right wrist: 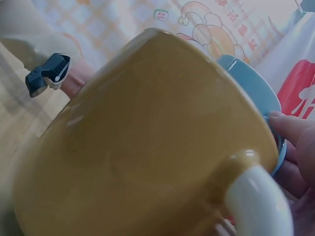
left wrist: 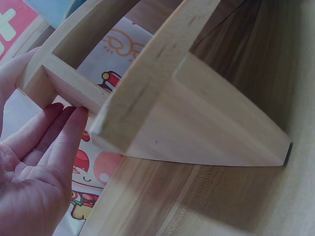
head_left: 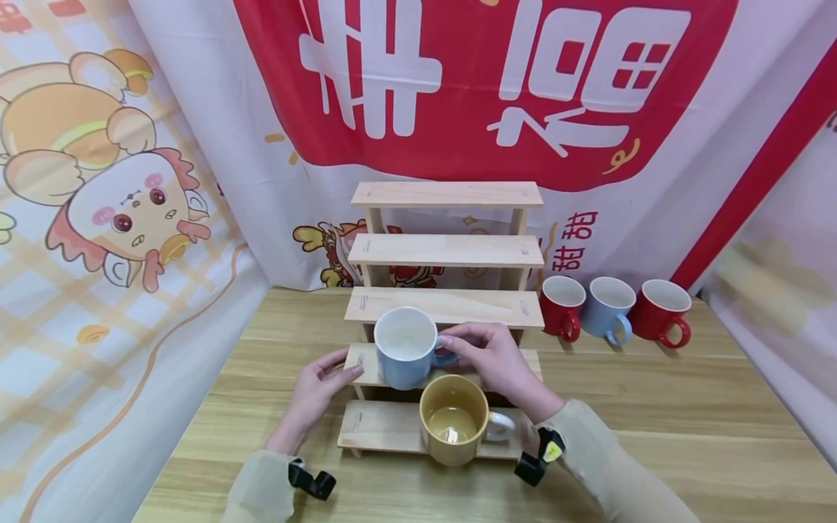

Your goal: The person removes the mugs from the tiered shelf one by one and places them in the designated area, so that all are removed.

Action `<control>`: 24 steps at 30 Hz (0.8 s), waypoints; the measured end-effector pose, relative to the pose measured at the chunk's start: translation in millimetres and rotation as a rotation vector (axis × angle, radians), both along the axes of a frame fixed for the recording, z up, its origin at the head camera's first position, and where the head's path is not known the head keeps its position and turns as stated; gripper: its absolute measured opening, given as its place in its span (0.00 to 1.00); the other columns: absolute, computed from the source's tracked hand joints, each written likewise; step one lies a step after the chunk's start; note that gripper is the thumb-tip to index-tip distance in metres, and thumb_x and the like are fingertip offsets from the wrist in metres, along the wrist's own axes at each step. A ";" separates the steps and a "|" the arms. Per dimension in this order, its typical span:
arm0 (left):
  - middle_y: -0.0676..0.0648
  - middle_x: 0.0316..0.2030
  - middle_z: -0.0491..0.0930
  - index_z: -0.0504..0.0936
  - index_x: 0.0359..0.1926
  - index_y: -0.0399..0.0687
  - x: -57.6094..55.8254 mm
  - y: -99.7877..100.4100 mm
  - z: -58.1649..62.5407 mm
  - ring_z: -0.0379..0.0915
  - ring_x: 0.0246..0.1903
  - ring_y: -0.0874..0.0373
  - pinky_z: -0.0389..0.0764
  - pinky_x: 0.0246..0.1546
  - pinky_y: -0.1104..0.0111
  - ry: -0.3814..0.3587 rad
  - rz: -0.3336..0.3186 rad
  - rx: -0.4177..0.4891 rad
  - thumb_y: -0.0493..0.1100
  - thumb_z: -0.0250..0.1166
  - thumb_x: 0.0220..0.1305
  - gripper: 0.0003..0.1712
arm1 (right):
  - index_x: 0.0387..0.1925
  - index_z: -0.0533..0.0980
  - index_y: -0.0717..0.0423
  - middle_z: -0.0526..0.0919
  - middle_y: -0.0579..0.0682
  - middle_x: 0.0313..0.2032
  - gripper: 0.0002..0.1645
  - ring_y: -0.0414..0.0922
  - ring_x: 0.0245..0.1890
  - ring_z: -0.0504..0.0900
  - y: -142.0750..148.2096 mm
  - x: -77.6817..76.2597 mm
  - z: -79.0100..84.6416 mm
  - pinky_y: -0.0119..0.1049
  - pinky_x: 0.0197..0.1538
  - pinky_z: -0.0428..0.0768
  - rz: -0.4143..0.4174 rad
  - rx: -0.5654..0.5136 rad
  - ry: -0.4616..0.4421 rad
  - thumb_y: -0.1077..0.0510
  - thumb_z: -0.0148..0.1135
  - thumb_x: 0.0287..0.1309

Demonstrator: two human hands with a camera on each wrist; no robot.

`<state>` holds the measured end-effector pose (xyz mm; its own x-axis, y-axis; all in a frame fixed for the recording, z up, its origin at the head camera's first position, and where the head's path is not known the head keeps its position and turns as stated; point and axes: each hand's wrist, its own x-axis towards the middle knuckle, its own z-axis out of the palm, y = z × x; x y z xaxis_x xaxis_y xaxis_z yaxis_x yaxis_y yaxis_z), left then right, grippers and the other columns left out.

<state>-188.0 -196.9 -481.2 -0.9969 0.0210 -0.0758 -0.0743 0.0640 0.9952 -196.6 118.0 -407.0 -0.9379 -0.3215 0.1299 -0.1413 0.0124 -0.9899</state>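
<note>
A light wooden step rack with several tiers stands on the table. My left hand grips the left end of its second step from the bottom, thumb above and fingers below in the left wrist view. With its thumb and fingers, my right hand pinches the handle of a light blue mug, upright at that step. Whether the mug's base touches the board is hard to tell. In front, a yellow mug with a white handle sits on the lowest step; it covers much of the right wrist view.
To the right of the rack, a red mug, a blue mug and another red mug stand in a row on the wooden table. A printed cloth hangs behind and at the sides.
</note>
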 end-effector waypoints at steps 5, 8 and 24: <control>0.35 0.59 0.78 0.73 0.67 0.35 -0.5 -0.2 -0.6 0.80 0.53 0.53 0.81 0.54 0.69 -0.004 0.005 -0.005 0.41 0.75 0.62 0.35 | 0.46 0.84 0.68 0.87 0.58 0.44 0.11 0.56 0.41 0.87 5.5 1.4 8.9 0.46 0.41 0.88 -0.015 -0.022 0.046 0.63 0.66 0.67; 0.34 0.60 0.78 0.73 0.67 0.35 -0.3 -0.1 -0.3 0.80 0.54 0.52 0.81 0.54 0.69 -0.004 0.004 0.000 0.40 0.74 0.62 0.35 | 0.47 0.83 0.70 0.87 0.60 0.42 0.12 0.56 0.39 0.88 12.3 2.7 15.7 0.47 0.41 0.88 -0.006 -0.033 0.076 0.64 0.65 0.68; 0.32 0.61 0.76 0.71 0.68 0.33 1.0 -0.6 0.0 0.78 0.56 0.51 0.80 0.55 0.69 -0.004 -0.011 0.045 0.38 0.73 0.64 0.35 | 0.51 0.82 0.67 0.87 0.57 0.44 0.19 0.51 0.40 0.88 91.4 21.3 51.4 0.46 0.41 0.88 -0.225 0.071 0.183 0.55 0.63 0.71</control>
